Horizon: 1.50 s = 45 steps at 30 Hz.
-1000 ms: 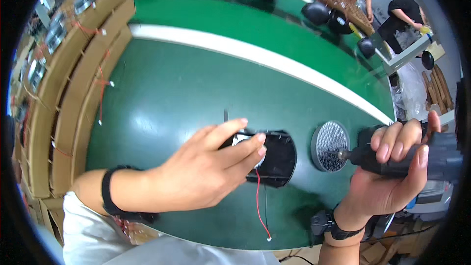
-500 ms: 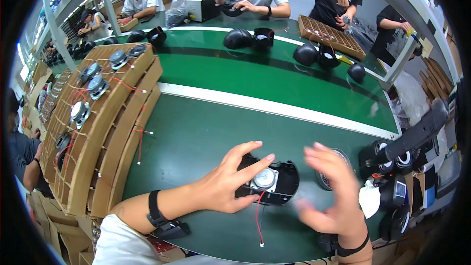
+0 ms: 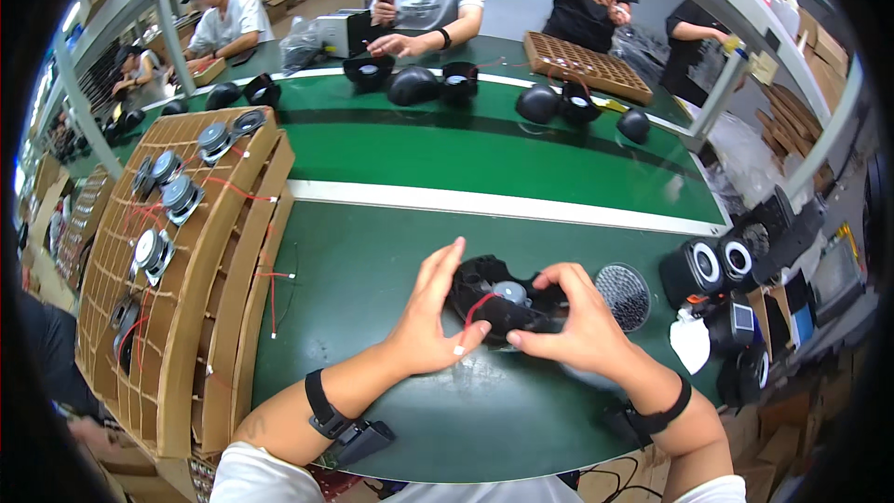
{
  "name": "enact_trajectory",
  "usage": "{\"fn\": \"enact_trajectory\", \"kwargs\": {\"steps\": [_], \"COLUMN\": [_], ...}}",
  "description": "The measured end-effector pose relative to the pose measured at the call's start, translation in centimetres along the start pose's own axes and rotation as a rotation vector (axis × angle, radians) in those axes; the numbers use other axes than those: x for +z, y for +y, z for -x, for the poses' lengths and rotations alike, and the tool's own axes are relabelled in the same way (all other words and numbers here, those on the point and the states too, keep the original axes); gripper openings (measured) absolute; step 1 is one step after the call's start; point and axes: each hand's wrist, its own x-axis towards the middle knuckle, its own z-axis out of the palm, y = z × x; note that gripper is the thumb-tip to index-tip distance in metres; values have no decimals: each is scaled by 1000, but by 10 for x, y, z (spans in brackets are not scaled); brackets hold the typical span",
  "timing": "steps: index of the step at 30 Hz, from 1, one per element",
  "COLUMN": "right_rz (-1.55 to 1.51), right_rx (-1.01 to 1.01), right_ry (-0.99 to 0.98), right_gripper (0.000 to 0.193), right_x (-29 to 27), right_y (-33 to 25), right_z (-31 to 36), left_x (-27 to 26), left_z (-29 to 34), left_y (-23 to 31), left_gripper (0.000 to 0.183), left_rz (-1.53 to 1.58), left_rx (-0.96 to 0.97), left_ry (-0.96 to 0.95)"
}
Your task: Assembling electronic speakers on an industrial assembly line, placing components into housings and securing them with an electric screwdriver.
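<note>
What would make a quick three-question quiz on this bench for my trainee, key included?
1. True or false: the right hand is holding a power tool.
2. Which item sits on the green mat just right of that hand?
A) a hammer
B) a round dish
C) a mug
3. What colour is the wire reaching from the black housing toward the left hand?

Key:
1. False; it is at the black housing, opposite the left hand.
2. B
3. Red
</note>
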Motion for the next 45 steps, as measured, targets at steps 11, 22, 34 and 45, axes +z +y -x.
{"fn": "enact_trajectory", "kwargs": {"steps": [11,22,34,45], "right_rz": [119,171,279,507], "right_rx": [257,439,304,510], "right_ry": [158,440,502,542], "right_gripper": [81,105,110,102], "right_x": [-20,27,45,-73], "right_y": [20,87,123,256], "right_z": [-105,-318,-417,-368], "left_x": [14,15,11,10], "left_z": [10,1,-3,-6], "left_y": [-7,0,6,7], "left_gripper": [86,70,62,60], "left_rz": [50,-53,-79,-148], "left_rx": [-309,-257,-294,-214], "left_ry": [143,100,45,52]}}
